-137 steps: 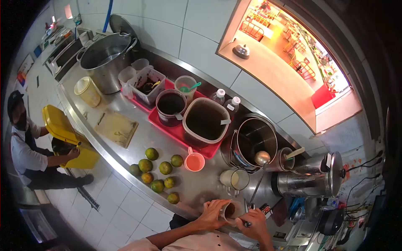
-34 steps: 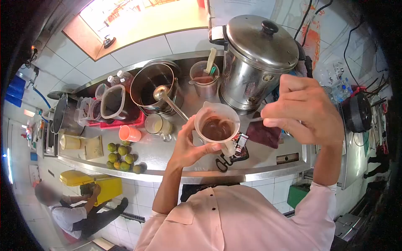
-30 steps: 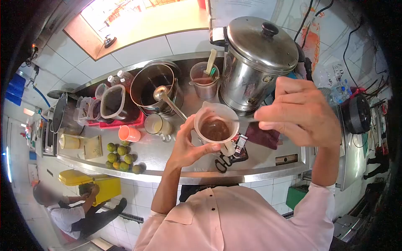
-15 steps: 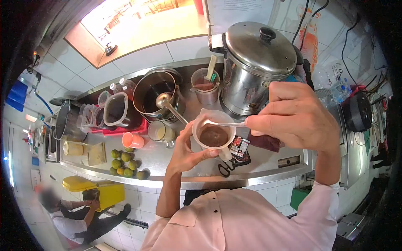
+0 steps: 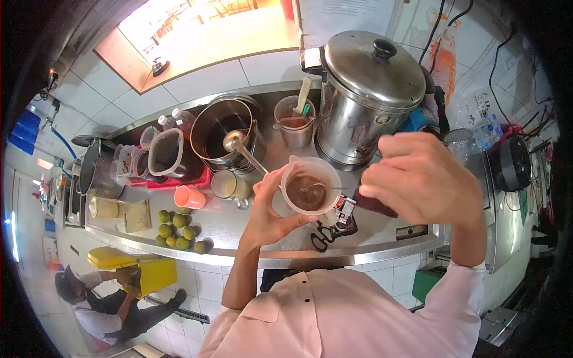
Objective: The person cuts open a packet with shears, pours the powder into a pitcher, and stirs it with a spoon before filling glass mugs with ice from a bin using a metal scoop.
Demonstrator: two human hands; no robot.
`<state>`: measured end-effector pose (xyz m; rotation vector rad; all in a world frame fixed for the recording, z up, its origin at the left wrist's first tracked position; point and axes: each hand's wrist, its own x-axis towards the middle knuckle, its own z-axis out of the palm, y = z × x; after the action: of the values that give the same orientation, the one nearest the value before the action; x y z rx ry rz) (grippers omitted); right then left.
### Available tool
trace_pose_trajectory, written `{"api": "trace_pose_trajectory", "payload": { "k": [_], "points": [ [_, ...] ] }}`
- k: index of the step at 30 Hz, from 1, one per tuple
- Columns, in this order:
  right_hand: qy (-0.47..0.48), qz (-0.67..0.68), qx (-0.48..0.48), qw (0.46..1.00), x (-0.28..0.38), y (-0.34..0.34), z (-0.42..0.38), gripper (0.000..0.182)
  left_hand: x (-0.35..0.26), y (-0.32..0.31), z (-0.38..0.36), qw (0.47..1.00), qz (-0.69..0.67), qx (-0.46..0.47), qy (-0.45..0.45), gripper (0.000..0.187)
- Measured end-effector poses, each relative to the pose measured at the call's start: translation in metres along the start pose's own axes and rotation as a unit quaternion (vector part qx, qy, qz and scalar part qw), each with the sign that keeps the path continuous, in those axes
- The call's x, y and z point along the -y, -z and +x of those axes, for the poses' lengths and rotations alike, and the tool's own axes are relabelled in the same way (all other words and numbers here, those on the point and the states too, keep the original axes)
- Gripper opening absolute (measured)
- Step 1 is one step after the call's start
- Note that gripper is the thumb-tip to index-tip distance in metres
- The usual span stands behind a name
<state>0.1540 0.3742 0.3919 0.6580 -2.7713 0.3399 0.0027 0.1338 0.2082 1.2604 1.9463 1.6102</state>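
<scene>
My left hand is wrapped round a translucent plastic measuring cup held above the counter, with brown liquid inside. Pinched in my right hand is the handle of a metal spoon; its bowl lies in the brown liquid. Under the cup are black-handled scissors and a small printed packet. A ladle leans out of a steel pot behind my left hand. Beside that pot stands a glass mug of pale liquid.
A large lidded steel urn stands at the back, next to a jug of utensils. Left lie several green citrus fruits, an orange cup and a dark-filled container. Another person sits by a yellow bin.
The spoon has gone from the cup's rim down into the brown liquid. The cup has shifted slightly right and tilted towards me. My right hand has turned a little.
</scene>
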Motion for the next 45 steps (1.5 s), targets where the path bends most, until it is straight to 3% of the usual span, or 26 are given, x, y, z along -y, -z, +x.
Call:
{"api": "trace_pose_trajectory", "payload": {
  "k": [4, 7, 16, 19, 25, 27, 30, 34, 37, 42, 45],
  "points": [
    [-0.007, 0.084, -0.003, 0.996, 0.006, -0.005, 0.001, 0.021, -0.004, -0.002, 0.002, 0.993, 0.114, -0.011, -0.034, 0.103],
    [0.008, 0.029, -0.069, 0.997, 0.005, 0.0, 0.003, 0.023, -0.006, -0.003, 0.002, 0.991, 0.129, -0.014, -0.028, 0.102],
    [-0.032, 0.02, 0.031, 0.999, 0.016, -0.004, 0.001, 0.023, 0.003, -0.008, -0.001, 0.987, 0.154, -0.02, -0.03, 0.107],
    [-0.04, -0.004, -0.056, 0.998, 0.005, -0.016, 0.002, 0.025, 0.004, -0.009, -0.003, 0.987, 0.156, -0.014, -0.021, 0.107],
    [-0.025, 0.058, 0.011, 0.998, 0.001, -0.04, 0.001, 0.021, -0.002, -0.018, 0.0, 0.99, 0.137, -0.019, -0.04, 0.103],
    [-0.048, 0.132, -0.019, 0.99, -0.003, -0.06, 0.006, 0.016, -0.001, -0.027, -0.003, 0.991, 0.13, -0.025, -0.036, 0.101],
    [-0.118, 0.127, -0.081, 0.981, -0.019, -0.089, 0.003, 0.014, 0.005, -0.036, -0.011, 0.99, 0.136, -0.014, -0.032, 0.101],
    [-0.193, 0.143, 0.021, 0.97, -0.027, -0.082, -0.011, 0.014, 0.022, -0.049, -0.021, 0.997, 0.082, 0.0, -0.008, 0.102],
    [-0.213, 0.233, 0.032, 0.948, -0.021, -0.105, -0.015, 0.016, 0.03, -0.058, -0.027, 0.999, 0.046, 0.009, 0.014, 0.1],
    [-0.323, 0.137, 0.009, 0.936, -0.027, -0.125, -0.024, 0.016, 0.041, -0.058, -0.033, 0.998, 0.048, 0.004, 0.049, 0.099],
    [-0.292, 0.216, 0.056, 0.93, -0.022, -0.134, -0.023, 0.013, 0.057, -0.066, -0.037, 0.998, 0.007, -0.015, 0.054, 0.097]
  ]
}}
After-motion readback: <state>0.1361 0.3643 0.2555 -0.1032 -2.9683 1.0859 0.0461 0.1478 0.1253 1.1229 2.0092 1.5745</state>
